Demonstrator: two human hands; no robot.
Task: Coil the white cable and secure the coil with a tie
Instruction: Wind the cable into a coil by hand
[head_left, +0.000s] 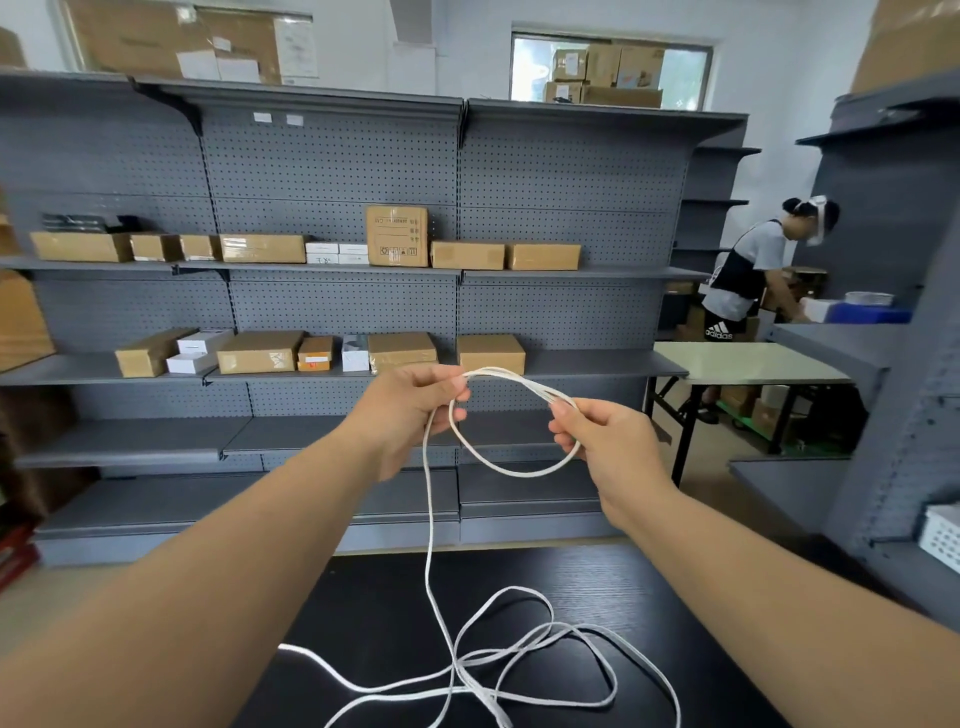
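The white cable is held up in front of me, above the black table. My left hand pinches one side of a small coil of a few loops, and my right hand pinches the other side. The lowest loop sags between the two hands. From my left hand a single strand drops straight down to the table, where the rest of the cable lies in loose tangled loops near the front edge. No tie is in view.
Grey pegboard shelving with cardboard boxes stands behind the table. At the right a person bends over a shelf beside a pale folding table. A white basket sits on the right-hand shelf.
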